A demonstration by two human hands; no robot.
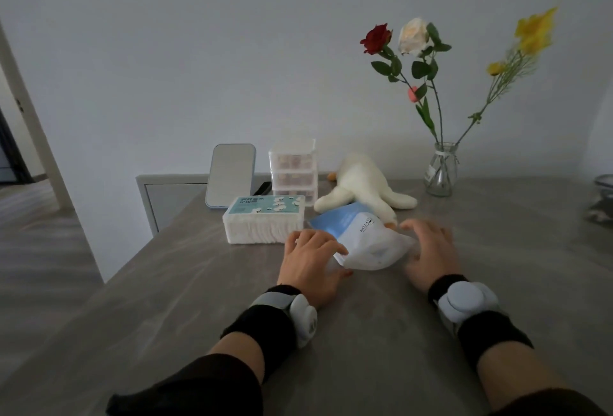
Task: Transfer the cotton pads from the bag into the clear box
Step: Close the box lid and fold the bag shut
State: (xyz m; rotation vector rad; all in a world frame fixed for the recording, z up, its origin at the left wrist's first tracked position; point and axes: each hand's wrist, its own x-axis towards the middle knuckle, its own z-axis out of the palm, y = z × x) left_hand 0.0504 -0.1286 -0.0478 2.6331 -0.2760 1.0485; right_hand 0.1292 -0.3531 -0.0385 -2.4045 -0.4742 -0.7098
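A blue and white cotton pad bag (pixel 368 240) lies on the grey table (pixel 365 332), a little right of centre. My left hand (pixel 308 260) holds the bag's near left corner, fingers over the top and thumb at the near edge. My right hand (pixel 431 250) rests against the bag's right side with its fingers spread and relaxed. Just left of the bag stands the clear box (pixel 263 220) with a teal label on its lid, and white pads show through its wall. Whether the bag is open I cannot tell.
Behind the box stand a small mirror (pixel 230 178) and a clear stack of drawers (pixel 292 170). A white plush toy (pixel 361 183) lies just behind the bag. A glass vase (pixel 441 170) with flowers stands back right, and a glass dish (pixel 603 183) sits at the right edge.
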